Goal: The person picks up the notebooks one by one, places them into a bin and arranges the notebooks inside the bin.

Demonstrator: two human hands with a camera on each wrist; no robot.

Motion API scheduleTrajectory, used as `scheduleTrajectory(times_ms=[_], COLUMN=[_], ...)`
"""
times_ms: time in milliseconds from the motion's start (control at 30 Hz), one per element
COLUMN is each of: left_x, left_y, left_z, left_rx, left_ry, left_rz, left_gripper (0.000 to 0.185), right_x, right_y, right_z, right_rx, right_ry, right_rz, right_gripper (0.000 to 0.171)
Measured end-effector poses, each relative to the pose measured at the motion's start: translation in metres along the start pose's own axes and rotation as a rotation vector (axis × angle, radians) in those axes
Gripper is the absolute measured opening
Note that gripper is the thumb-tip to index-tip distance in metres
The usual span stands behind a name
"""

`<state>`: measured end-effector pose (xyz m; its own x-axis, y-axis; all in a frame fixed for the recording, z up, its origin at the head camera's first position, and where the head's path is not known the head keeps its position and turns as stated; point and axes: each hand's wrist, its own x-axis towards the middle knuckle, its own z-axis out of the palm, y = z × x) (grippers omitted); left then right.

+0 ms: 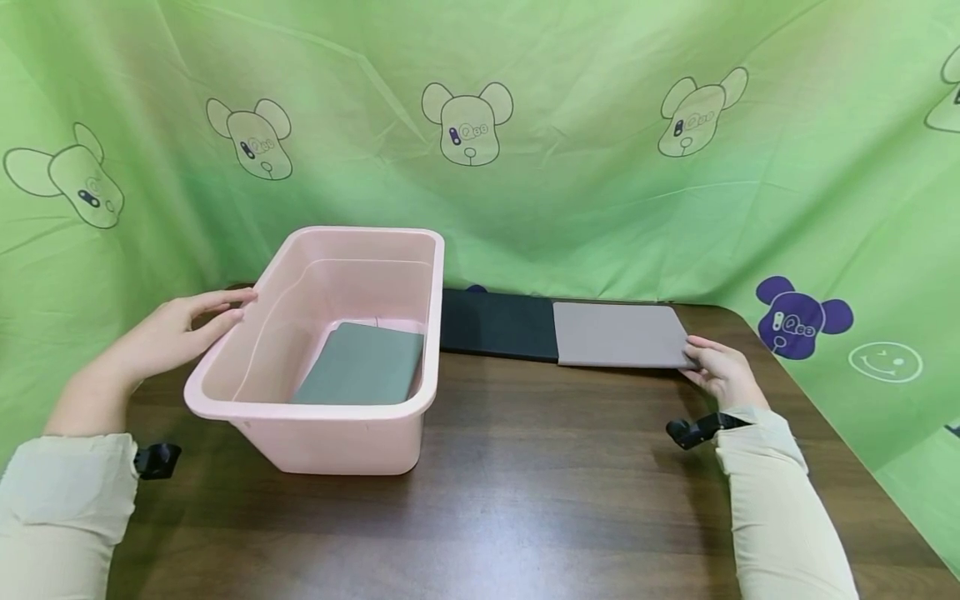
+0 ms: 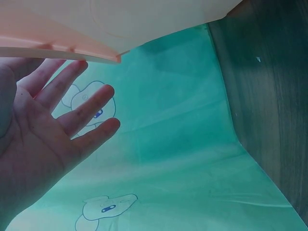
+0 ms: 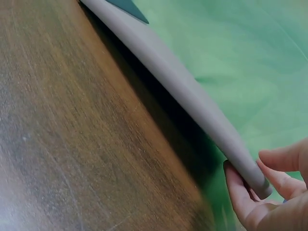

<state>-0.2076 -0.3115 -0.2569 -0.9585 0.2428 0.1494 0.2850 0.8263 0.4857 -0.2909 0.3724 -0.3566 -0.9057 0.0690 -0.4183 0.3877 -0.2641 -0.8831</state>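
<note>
Dark wood-grain table (image 1: 525,500) with a rounded far right corner, backed and flanked by a green cloth (image 1: 600,183) printed with outlined bear heads, one purple bear (image 1: 801,318) and a smiley (image 1: 885,362) at right. The cloth hangs in folds and drapes past the table's edges on both sides.

A pink tub (image 1: 352,442) stands on the table's left half; a grey-green pad (image 1: 363,367) lies flat on its floor, towards the right wall. Behind the tub's right side a black pad (image 1: 498,325) lies flat along the table's far edge, and a grey pad (image 1: 618,333) lies just to its right, overlapping its end.

Left hand (image 1: 176,333): fingers straight and relaxed, fingertips against the tub's left rim, grasping nothing; the left wrist view shows the open palm (image 2: 43,144) under the rim.

Right hand (image 1: 723,371): pinching the grey pad's near right corner, thumb (image 3: 240,192) beneath and fingers above, with that corner raised off the table in the right wrist view.

Both forearms wear cream sleeves (image 1: 780,508) with black wrist mounts (image 1: 693,431).
</note>
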Motion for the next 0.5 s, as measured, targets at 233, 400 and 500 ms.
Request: scheduleTrajectory(times_ms=[233, 400, 500], left_x=[0.0004, 0.0002, 0.0004], left_y=[-0.001, -0.0019, -0.002], left_z=[0.0005, 0.0007, 0.0006], left_rx=[-0.003, -0.021, -0.023], left_ry=[0.004, 0.008, 0.009], left_rz=[0.009, 0.014, 0.017], left_gripper=[0.041, 0.04, 0.04], right_x=[-0.0004, -0.0002, -0.0006], right_y=[-0.0003, -0.0023, -0.004], right_z=[-0.0004, -0.0007, 0.0004], right_rx=[0.005, 0.051, 0.089], right_ry=[0.026, 0.008, 0.003], right_rz=[0.001, 0.0, 0.003], right_gripper=[0.038, 0.04, 0.042])
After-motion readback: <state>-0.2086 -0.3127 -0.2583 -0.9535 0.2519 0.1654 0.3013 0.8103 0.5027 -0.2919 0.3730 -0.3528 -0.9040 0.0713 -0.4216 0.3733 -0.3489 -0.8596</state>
